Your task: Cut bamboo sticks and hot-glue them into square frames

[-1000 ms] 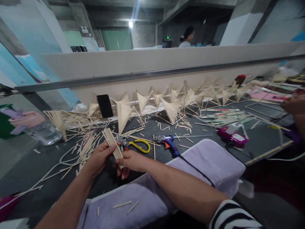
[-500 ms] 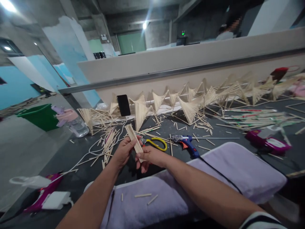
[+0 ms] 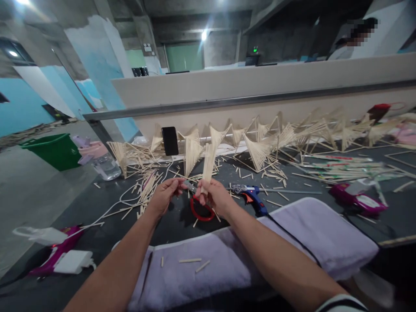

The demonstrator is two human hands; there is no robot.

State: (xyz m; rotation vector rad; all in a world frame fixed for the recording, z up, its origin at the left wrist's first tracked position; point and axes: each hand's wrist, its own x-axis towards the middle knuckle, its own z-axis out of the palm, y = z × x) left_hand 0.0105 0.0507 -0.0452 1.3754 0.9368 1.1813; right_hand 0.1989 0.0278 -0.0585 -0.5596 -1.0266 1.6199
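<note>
My right hand (image 3: pixel 215 196) grips a bundle of thin wooden sticks (image 3: pixel 209 162), held nearly upright above the table. To its left, my left hand (image 3: pixel 166 193) has thumb and fingers pinched together; whatever is between them is too small to make out. Its fingertips are close to the metal jaws of a pair of pliers (image 3: pixel 190 186), whose red handle curves below my right hand; I cannot tell if they touch. Behind the hands stand fan-shaped stick structures (image 3: pixel 192 151). A blue glue gun (image 3: pixel 255 198) lies right of my right hand.
Loose sticks (image 3: pixel 150 190) and white cables lie at left. A phone (image 3: pixel 170 141) leans upright at the back, near a water bottle (image 3: pixel 105 162). A lilac cushion (image 3: pixel 292 229) covers the front edge. Purple power strips (image 3: pixel 357 198) flank both sides. Beyond the partition is a person.
My hands have separated; the bundle was between both and is now in my right hand, raised more upright. The pliers' red handle shows where the yellow one did. The view has shifted slightly.
</note>
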